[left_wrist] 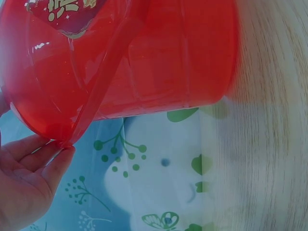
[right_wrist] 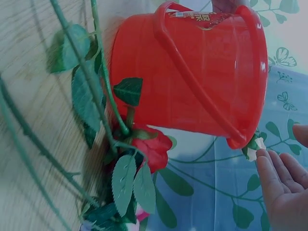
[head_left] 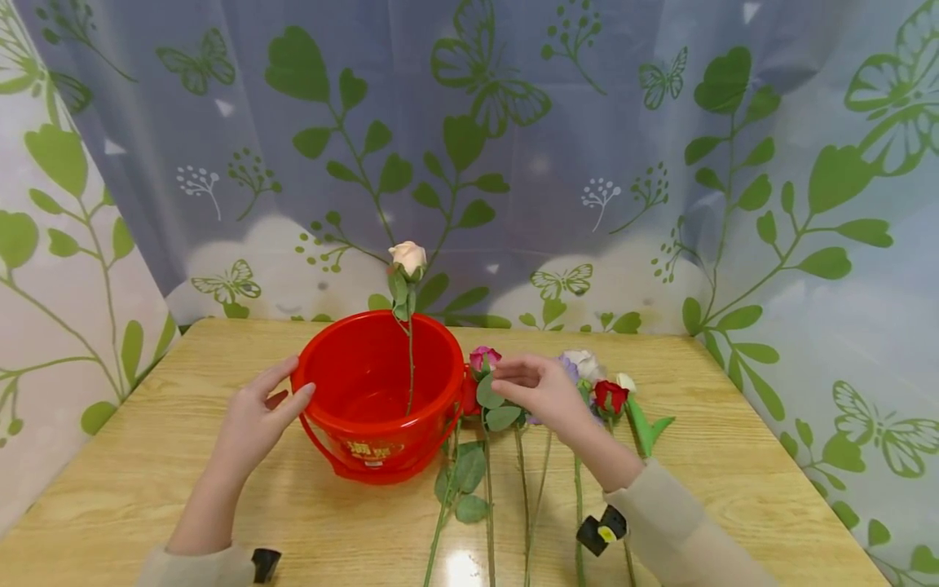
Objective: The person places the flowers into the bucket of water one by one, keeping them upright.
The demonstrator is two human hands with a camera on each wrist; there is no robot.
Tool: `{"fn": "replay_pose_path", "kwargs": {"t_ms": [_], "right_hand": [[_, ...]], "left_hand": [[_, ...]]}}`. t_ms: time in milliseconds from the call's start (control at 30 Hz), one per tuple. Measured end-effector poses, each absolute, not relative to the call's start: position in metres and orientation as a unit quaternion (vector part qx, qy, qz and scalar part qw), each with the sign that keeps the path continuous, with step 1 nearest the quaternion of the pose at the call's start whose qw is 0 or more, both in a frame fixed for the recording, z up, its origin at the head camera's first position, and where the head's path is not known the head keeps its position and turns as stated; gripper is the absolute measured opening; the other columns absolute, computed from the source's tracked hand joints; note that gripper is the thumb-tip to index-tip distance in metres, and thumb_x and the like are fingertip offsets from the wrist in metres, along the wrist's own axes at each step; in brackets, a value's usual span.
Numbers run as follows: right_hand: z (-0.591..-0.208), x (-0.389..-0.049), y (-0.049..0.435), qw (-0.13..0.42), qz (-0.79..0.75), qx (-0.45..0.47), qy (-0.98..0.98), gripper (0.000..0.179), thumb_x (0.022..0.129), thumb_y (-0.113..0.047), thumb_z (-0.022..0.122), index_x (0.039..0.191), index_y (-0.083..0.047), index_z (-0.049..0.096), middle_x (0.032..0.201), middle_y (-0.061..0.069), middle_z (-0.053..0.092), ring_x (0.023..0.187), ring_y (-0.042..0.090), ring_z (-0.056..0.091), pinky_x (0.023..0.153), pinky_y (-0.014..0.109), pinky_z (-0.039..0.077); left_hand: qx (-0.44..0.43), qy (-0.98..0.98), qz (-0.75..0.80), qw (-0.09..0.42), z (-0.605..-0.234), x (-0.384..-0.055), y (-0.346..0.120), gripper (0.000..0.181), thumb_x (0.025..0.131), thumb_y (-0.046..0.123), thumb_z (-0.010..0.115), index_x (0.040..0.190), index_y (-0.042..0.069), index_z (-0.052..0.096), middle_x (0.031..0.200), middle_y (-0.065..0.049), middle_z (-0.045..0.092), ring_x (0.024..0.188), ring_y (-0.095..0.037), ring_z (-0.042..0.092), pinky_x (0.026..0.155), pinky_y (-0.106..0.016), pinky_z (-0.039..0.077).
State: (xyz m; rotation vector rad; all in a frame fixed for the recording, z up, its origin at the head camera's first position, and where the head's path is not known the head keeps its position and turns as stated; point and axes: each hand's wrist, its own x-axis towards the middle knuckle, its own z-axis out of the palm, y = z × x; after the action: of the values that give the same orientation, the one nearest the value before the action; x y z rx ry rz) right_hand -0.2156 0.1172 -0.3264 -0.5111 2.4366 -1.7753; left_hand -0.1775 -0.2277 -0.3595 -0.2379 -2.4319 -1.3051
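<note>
A red plastic bucket stands on the table, its handle lowered at the front. My left hand holds the bucket's left rim; in the left wrist view, the thumb and fingers meet the rim at the handle's end. One cream rose stands upright inside the bucket, its bloom high above the rim. My right hand hovers over the loose flowers right of the bucket, fingers loosely bent and holding nothing. Near its fingertips is a pink rose. A red rose lies beside the bucket.
Several artificial flowers lie on the wooden table, stems toward me. Among them are another red rose, a white bloom and a white tulip with green leaves. A printed curtain hangs behind the table.
</note>
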Motion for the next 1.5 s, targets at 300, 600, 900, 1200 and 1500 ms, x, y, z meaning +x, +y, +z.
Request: {"fn": "replay_pose_path", "kwargs": {"t_ms": [300,600,900,1200,1500], "right_hand": [[-0.339,-0.211,0.141,0.045,-0.569,-0.124,0.812,0.033,0.079,-0.017,0.067,0.107,-0.001,0.060,0.105,0.012,0.060,0.095,0.022,0.057,0.078,0.033,0.050],[-0.351,-0.206,0.166,0.029,-0.562,-0.116,0.818,0.034,0.080,-0.018,0.067,0.106,0.002,0.059,0.104,0.014,0.060,0.096,0.025,0.057,0.081,0.039,0.049],[-0.360,-0.203,0.186,0.016,-0.552,-0.109,0.826,0.036,0.081,-0.017,0.065,0.108,0.004,0.057,0.106,0.019,0.059,0.097,0.025,0.057,0.080,0.033,0.049],[-0.367,-0.199,0.204,0.016,-0.539,-0.078,0.839,0.034,0.082,-0.017,0.063,0.107,0.005,0.057,0.106,0.019,0.058,0.098,0.027,0.055,0.082,0.036,0.048],[-0.376,-0.197,0.225,0.016,-0.520,-0.053,0.853,0.038,0.083,-0.021,0.062,0.109,0.005,0.055,0.109,0.018,0.057,0.099,0.026,0.055,0.084,0.039,0.046]], "left_hand": [[-0.081,-0.867,-0.457,0.180,-0.358,-0.176,-0.226,0.053,0.086,0.023,0.059,0.126,-0.008,0.043,0.126,-0.024,0.045,0.116,-0.036,0.040,0.081,-0.040,0.044],[-0.086,-0.864,-0.459,0.188,-0.357,-0.177,-0.227,0.052,0.085,0.018,0.060,0.125,-0.010,0.043,0.125,-0.026,0.044,0.116,-0.038,0.040,0.081,-0.041,0.044],[-0.088,-0.864,-0.457,0.191,-0.355,-0.177,-0.226,0.051,0.085,0.018,0.060,0.124,-0.010,0.044,0.124,-0.026,0.045,0.115,-0.038,0.040,0.081,-0.043,0.044],[-0.090,-0.865,-0.456,0.187,-0.354,-0.175,-0.224,0.051,0.085,0.019,0.060,0.123,-0.012,0.044,0.123,-0.027,0.045,0.115,-0.039,0.040,0.080,-0.043,0.044],[-0.089,-0.863,-0.459,0.190,-0.355,-0.174,-0.225,0.051,0.085,0.018,0.060,0.123,-0.011,0.044,0.123,-0.027,0.046,0.115,-0.039,0.040,0.080,-0.042,0.044]]}}
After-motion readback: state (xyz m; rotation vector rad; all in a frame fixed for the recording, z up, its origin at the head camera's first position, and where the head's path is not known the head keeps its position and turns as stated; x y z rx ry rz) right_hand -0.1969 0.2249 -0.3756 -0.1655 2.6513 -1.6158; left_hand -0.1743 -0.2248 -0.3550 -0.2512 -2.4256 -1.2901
